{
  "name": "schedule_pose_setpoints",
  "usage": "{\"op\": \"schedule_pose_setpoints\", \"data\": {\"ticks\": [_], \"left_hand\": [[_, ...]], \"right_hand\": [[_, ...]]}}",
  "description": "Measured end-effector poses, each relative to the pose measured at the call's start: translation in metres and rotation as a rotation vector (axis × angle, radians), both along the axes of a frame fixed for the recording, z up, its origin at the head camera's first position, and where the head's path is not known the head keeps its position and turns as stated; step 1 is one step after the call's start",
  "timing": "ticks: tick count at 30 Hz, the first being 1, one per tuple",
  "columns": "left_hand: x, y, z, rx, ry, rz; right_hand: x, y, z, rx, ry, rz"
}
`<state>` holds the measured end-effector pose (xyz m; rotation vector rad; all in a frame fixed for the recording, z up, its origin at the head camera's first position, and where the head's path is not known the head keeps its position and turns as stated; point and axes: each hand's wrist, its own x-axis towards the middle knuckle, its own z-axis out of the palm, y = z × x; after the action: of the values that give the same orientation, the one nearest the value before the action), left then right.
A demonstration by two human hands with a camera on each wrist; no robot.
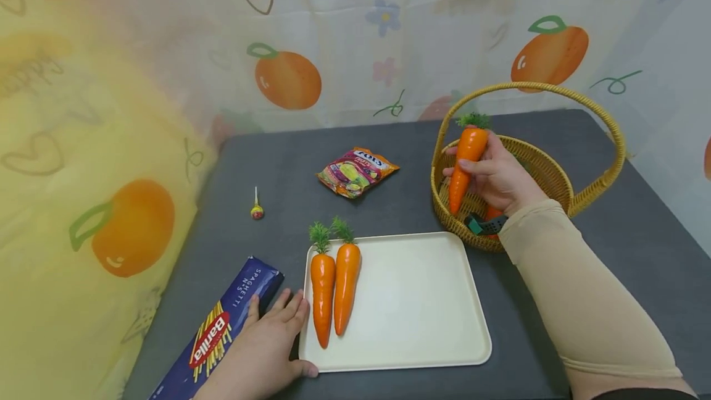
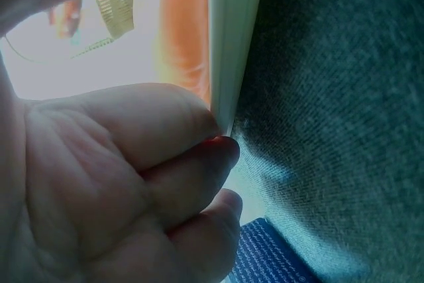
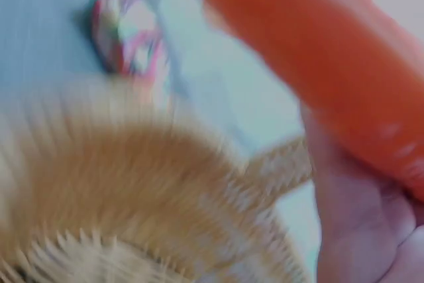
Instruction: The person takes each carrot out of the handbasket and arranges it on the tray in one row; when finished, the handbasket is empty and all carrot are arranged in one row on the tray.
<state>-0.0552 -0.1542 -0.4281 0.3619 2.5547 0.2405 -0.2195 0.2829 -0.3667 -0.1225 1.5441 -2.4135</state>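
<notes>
My right hand [image 1: 497,171] grips an orange carrot [image 1: 468,153] with a green leafy top, holding it within the rim of a wicker basket [image 1: 541,165]. In the right wrist view the carrot [image 3: 318,51] crosses the palm. More orange shows low in the basket, mostly hidden behind my wrist. Two carrots lie side by side at the left of a cream tray [image 1: 411,301]: one [image 1: 323,301] by the edge, the other [image 1: 347,289] just right of it. My left hand [image 1: 266,341] rests its extended fingers against the tray's left edge, thumb at the near left corner.
A blue spaghetti box [image 1: 222,326] lies partly beneath my left hand's outline. A lollipop [image 1: 257,207] and a colourful candy bag [image 1: 357,171] lie behind the tray. The basket's tall handle [image 1: 600,116] arches above my right hand. A fruit-print cloth [image 1: 355,36] hangs behind the grey table.
</notes>
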Motion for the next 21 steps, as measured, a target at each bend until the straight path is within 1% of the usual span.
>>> {"op": "schedule_pose_setpoints", "data": {"ticks": [2,5,8,11,14,15,19,21], "left_hand": [[0.001,0.0,0.0,0.004,0.01,-0.005],[0.002,0.0,0.0,0.009,0.029,-0.012],[0.003,-0.001,0.0,0.007,0.03,-0.014],[0.002,-0.001,0.0,0.001,0.017,-0.01],[0.001,0.0,0.0,-0.005,0.008,-0.007],[0.002,0.001,0.0,-0.005,0.012,-0.009],[0.002,0.001,0.0,-0.004,0.029,-0.016],[0.003,0.001,0.0,-0.005,0.035,-0.019]], "right_hand": [[0.014,-0.004,0.002,-0.065,0.096,0.033],[0.035,-0.012,0.003,-0.147,0.213,0.111],[0.056,-0.022,-0.001,-0.201,0.273,0.194],[0.074,-0.033,-0.01,-0.218,0.281,0.26],[0.087,-0.045,-0.022,-0.203,0.24,0.3],[0.091,-0.049,-0.026,-0.195,0.211,0.305],[0.103,-0.071,-0.044,-0.112,0.065,0.283],[0.107,-0.085,-0.053,-0.039,-0.023,0.255]]}}
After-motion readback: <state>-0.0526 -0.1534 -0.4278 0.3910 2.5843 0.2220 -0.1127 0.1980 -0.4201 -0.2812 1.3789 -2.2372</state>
